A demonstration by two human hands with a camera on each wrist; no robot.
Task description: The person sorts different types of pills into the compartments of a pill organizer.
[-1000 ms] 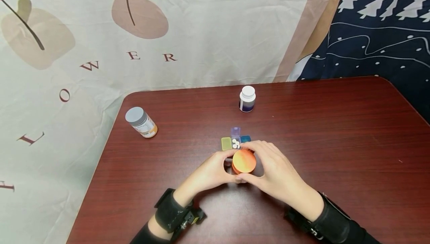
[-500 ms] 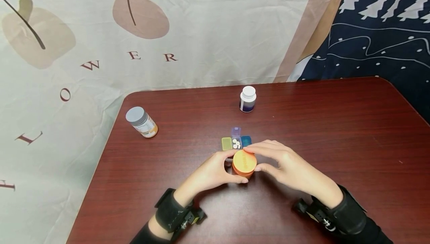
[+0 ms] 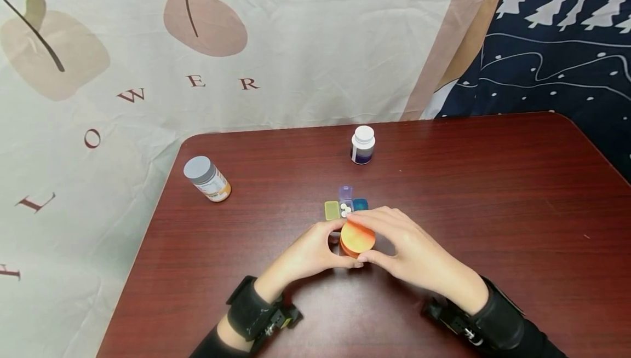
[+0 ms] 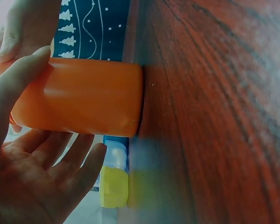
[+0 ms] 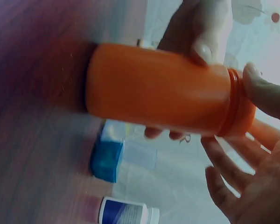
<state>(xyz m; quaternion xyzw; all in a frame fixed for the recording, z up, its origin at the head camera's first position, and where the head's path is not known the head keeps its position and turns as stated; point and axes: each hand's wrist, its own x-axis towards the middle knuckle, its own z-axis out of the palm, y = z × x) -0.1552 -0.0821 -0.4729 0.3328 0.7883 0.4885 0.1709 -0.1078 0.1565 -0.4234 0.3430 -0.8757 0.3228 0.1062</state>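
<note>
An orange bottle (image 4: 84, 98) stands upright on the table, its round orange cap (image 3: 357, 237) on top. My left hand (image 3: 314, 250) grips the bottle's body, thumb on the near side and fingers on the far side. On the cap, the thumb and fingers of my right hand (image 3: 406, 246) hold its edge; the thumb shows against the cap's side in the right wrist view. Just behind the bottle sits a small pill organizer (image 3: 332, 211) with green, purple and blue parts. Several white pills (image 3: 345, 210) lie in its purple compartment, and the bottle and hands hide its near part.
A white bottle with a dark blue label (image 3: 363, 145) stands near the back edge of the brown table (image 3: 493, 194). At the left is a jar with a grey lid (image 3: 207, 179). A printed cloth (image 3: 315, 46) hangs behind the table.
My right hand shifted rightward around the cap, its thumb sliding to the right side, then swung back to the left. The left hand and the bottle have stayed in place.
</note>
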